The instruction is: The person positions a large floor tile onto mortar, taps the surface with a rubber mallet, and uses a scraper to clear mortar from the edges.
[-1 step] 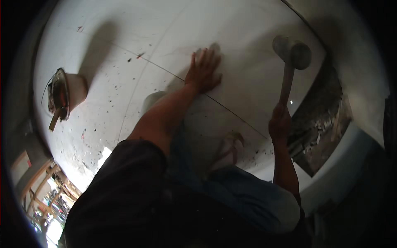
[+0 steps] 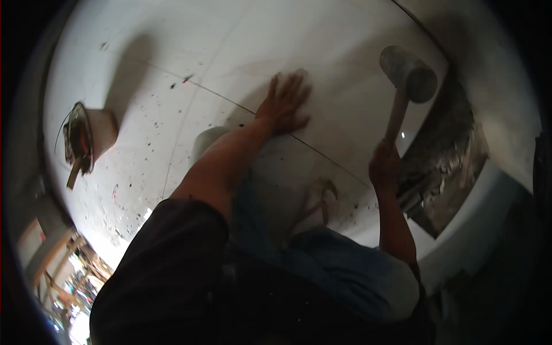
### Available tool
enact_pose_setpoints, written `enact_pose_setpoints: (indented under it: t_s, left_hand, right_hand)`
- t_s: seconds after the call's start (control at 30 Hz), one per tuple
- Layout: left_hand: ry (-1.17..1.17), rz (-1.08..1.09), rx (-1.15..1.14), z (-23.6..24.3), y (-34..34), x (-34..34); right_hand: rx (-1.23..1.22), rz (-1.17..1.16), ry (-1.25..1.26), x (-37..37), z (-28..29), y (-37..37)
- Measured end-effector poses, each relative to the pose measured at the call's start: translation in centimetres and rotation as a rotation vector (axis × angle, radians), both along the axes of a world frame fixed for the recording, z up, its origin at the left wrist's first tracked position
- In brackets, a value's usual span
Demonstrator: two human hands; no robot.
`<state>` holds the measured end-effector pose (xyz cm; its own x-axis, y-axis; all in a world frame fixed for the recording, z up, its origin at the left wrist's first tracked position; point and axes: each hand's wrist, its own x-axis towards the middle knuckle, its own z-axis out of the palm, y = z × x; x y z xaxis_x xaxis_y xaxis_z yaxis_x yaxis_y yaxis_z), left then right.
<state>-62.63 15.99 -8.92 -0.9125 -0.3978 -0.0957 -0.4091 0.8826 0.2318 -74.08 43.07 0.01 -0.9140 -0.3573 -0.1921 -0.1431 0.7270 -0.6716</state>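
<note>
My left hand [image 2: 283,108] lies on a large pale floor tile [image 2: 339,115], fingers spread, holding nothing. A thin dark joint between tiles runs under the wrist. At the right, my right hand [image 2: 384,163] is wrapped round the wooden handle of a mallet [image 2: 397,118]. The mallet's thick, greyish cylindrical head points away from me, above the tile; whether it touches the surface I cannot tell.
A bucket [image 2: 102,133] with a wire handle and a tool handle sticking out stands at the left. An untiled strip with rubble [image 2: 443,167] lies along the right wall. Dark crumbs dot the left tiles. My sandalled foot [image 2: 317,208] is below the joint.
The whole view has shifted slightly, with the bucket a little lower and further left. My left fingers sit slightly lower in the picture; the mallet stays in my right hand.
</note>
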Motion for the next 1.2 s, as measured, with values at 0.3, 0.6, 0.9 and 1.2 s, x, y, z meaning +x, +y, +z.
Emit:
enact_pose_setpoints:
  t_s: [0.3,0.6,0.9,1.2]
  left_hand:
    - [-0.071,-0.748,0.041,1.8,3.6,-1.8]
    - [-0.027,-0.829,0.152,1.4,13.5,-4.2]
    - [-0.002,-0.818,0.205,1.6,14.6,-4.7]
    - [0.063,-0.803,0.149,2.0,14.5,-4.9]
  right_hand:
    - [0.212,0.019,-0.060,-2.0,-1.7,3.5]
    - [0.094,0.083,0.169,-4.5,-1.8,4.5]
    - [0.348,0.080,0.005,-5.7,-2.1,7.3]
    - [0.299,-0.049,0.041,-4.7,0.3,5.8]
